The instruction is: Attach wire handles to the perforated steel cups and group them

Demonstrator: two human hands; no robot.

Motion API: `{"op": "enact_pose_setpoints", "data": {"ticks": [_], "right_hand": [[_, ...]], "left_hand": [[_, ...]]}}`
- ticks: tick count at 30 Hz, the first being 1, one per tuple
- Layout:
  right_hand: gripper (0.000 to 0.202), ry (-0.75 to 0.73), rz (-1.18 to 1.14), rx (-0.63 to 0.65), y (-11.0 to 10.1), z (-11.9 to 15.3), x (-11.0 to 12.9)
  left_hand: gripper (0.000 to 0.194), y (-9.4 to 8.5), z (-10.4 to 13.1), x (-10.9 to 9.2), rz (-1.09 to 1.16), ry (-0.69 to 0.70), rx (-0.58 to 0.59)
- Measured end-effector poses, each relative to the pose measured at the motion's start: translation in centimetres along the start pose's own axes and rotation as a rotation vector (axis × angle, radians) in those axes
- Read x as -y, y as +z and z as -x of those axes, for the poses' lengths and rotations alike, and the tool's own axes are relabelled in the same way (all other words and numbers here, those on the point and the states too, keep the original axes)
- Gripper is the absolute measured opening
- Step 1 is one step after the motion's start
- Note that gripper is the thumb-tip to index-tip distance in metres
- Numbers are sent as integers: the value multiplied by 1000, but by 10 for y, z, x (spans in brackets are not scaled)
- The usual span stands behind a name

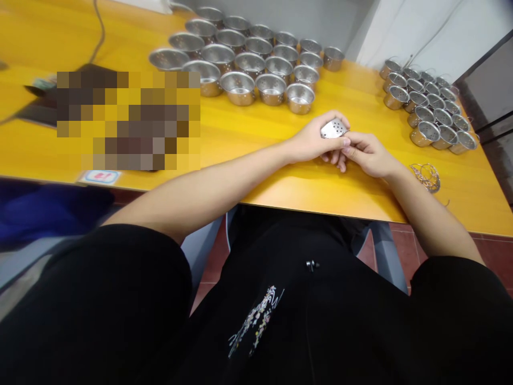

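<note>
My left hand (316, 138) is wrapped round a small perforated metal cup (333, 128), its holed side facing up between thumb and fingers. At the cup's right edge, my right hand (367, 152) has thumb and fingers pinched together, close against the left fingertips. What the right fingers pinch is hidden; it may be part of the cup or a thin wire. Just right of my right wrist lies a tangled pile of thin metal wire pieces (427, 177) on the yellow table (256, 133).
Rows of perforated metal cups (300, 99) stand upright across the back. Another group of cups with thin wire handles (425, 133) stands at the right. A dark, partly pixelated area (132, 120) and a small label (101, 176) are at left. The table's front edge runs below my forearms.
</note>
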State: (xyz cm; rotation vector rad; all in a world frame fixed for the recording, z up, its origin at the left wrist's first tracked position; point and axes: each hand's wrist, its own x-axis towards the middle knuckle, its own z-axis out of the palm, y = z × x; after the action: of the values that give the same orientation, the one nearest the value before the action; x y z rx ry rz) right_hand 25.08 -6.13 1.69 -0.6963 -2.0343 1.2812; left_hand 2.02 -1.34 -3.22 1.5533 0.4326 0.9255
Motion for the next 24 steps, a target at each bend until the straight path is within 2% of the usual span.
{"op": "enact_pose_setpoints", "data": {"ticks": [4,10,16,24], "right_hand": [[71,-9,-15,-8,-2,0,-3],[62,-41,-43,-5,-4,2,-7],[73,-16,-48,-35,-2,0,-7],[71,11,-51,-46,1,1,-4]], "left_hand": [[81,-1,-1,4,6,-7,-28],[68,0,-1,2,21,27,-77],[70,0,0,-3,-5,15,-119],[70,-1,-1,-1,-35,32,-94]]}}
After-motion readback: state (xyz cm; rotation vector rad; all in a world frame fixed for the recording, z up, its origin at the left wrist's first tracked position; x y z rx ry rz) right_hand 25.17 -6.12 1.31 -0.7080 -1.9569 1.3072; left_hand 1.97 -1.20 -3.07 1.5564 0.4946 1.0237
